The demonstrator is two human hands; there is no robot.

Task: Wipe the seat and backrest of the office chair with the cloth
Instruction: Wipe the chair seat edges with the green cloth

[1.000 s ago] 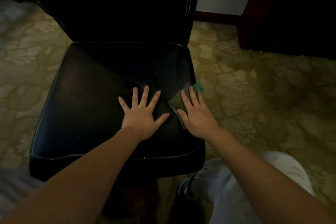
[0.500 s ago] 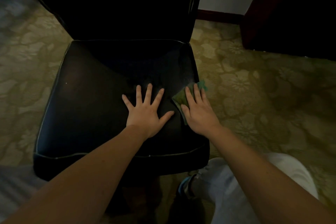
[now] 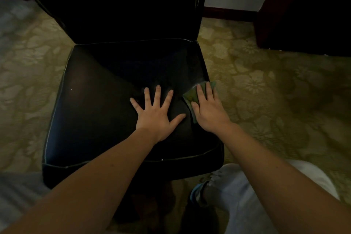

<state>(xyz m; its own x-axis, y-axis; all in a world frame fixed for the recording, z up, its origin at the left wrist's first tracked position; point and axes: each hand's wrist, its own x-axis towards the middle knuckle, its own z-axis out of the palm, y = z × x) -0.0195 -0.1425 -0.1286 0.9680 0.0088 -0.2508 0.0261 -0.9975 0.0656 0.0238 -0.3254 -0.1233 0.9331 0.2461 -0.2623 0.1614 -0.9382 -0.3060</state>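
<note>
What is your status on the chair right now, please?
Left hand flat, empty, on black leather seat. Right hand pressing green cloth at seat's right edge. Nothing in the way.

Glossy black leather-look seat (image 3: 106,100) (pale piping), soft green cloth (image 3: 190,95), matt patterned carpet (image 3: 266,91)

Seat (image 3: 98,112): black glossy leather-look cushion, square, pale piping along the edges, level, creased near the middle.
Backrest (image 3: 123,4): black, upright behind the seat, in deep shadow.
Cloth (image 3: 190,96): green, folded flat, lying at the seat's right edge, partly overhanging.
</note>
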